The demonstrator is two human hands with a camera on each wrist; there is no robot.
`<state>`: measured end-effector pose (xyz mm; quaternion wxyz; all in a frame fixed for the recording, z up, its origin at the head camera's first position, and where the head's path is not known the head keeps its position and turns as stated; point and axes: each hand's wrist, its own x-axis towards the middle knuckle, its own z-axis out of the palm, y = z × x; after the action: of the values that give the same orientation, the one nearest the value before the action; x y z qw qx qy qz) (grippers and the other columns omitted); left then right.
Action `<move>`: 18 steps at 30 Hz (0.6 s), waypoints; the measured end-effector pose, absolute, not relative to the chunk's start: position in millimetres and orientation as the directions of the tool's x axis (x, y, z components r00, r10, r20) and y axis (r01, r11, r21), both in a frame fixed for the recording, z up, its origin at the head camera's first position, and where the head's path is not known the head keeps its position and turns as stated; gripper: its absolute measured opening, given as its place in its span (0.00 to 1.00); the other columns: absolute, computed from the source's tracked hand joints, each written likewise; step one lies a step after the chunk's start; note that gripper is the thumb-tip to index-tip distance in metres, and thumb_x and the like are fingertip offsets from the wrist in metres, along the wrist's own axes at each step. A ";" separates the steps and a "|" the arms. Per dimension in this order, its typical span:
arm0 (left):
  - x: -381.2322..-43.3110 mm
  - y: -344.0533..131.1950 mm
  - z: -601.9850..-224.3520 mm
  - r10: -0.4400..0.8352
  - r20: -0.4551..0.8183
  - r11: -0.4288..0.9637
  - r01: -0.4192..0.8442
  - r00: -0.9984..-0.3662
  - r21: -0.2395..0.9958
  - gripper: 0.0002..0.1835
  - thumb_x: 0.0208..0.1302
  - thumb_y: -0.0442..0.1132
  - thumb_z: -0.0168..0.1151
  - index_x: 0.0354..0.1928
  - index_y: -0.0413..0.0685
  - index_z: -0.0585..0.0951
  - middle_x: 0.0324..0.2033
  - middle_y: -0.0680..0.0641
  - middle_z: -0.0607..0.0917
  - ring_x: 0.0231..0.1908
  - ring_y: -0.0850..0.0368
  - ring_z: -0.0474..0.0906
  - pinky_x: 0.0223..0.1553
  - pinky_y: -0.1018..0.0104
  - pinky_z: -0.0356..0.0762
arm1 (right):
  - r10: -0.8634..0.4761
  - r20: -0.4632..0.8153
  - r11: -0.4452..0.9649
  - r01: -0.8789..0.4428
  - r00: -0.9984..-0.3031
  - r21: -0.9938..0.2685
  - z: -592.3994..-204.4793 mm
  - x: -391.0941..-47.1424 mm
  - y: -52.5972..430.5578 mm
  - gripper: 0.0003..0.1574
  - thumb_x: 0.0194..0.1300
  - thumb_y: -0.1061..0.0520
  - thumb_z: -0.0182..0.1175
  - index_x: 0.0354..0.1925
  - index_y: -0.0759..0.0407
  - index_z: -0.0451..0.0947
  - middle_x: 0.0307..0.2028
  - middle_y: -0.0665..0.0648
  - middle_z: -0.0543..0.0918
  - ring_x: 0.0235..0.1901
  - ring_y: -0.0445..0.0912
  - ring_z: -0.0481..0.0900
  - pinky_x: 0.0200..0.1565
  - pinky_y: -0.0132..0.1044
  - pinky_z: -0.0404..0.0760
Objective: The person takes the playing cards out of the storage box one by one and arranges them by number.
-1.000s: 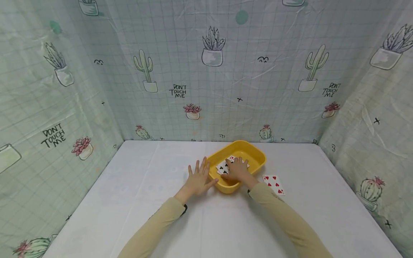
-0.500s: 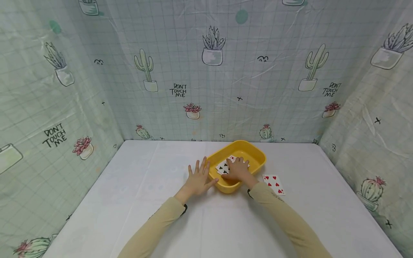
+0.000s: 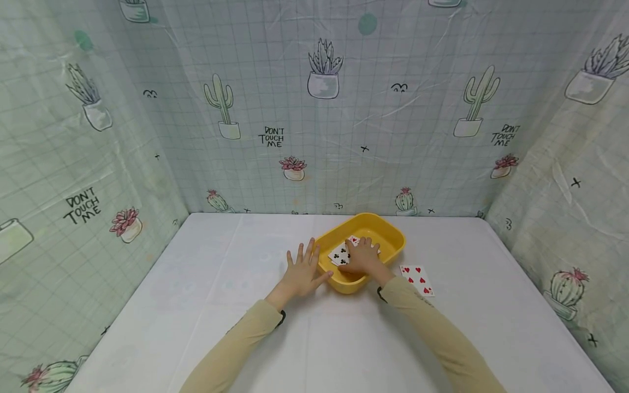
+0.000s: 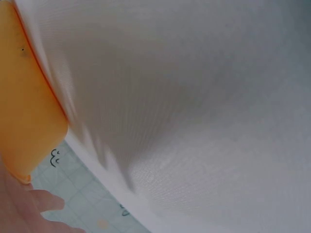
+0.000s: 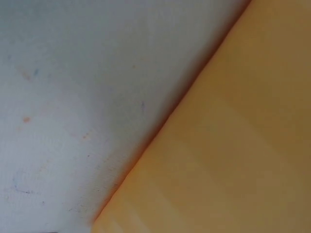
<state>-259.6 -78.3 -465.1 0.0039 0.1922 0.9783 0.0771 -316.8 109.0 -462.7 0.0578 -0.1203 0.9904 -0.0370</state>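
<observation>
Nearby, heart card beside tray.

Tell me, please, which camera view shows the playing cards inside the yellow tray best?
The head view: the playing cards lie in the yellow tray, partly under the right hand. Both wrist views show only the tray's wall and the white table, no cards.

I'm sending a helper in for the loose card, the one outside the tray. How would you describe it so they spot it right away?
Find the yellow tray near the middle of the white table. On the bare tabletop just right of it, beside the person's right sleeve, lies a face-up card with red hearts. It is the only card outside the tray; the others lie inside, under the right hand.
</observation>
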 end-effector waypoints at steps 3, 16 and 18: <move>-259.4 -78.0 -464.5 0.374 0.014 0.915 0.372 -0.927 0.156 0.46 0.60 0.70 0.32 0.69 0.44 0.41 0.70 0.43 0.35 0.68 0.37 0.36 0.59 0.32 0.37 | -0.247 -0.095 0.967 -0.239 -0.964 -0.089 -461.3 -317.1 109.1 0.54 0.46 0.30 0.58 0.65 0.53 0.57 0.57 0.74 0.64 0.57 0.66 0.60 0.52 0.65 0.58; -260.6 -77.8 -465.8 0.374 0.024 0.917 0.373 -0.927 0.139 0.46 0.60 0.69 0.32 0.69 0.43 0.42 0.70 0.41 0.38 0.67 0.35 0.38 0.59 0.31 0.39 | -0.277 -0.031 0.957 -0.273 -0.960 -0.100 -456.4 -316.0 114.1 0.60 0.43 0.34 0.64 0.66 0.60 0.54 0.56 0.70 0.63 0.56 0.63 0.60 0.52 0.65 0.59; -261.0 -77.8 -466.0 0.374 0.028 0.917 0.374 -0.927 0.140 0.46 0.60 0.69 0.32 0.69 0.43 0.43 0.70 0.41 0.38 0.67 0.35 0.38 0.58 0.32 0.40 | -0.278 -0.029 0.956 -0.273 -0.960 -0.104 -454.4 -314.9 115.9 0.61 0.42 0.34 0.65 0.65 0.63 0.54 0.56 0.70 0.63 0.57 0.62 0.59 0.53 0.65 0.58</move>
<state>-261.0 -77.8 -466.0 -0.0005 0.1908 0.9790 0.0716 -314.9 115.9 -454.4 0.0218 -0.1393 0.9888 -0.0494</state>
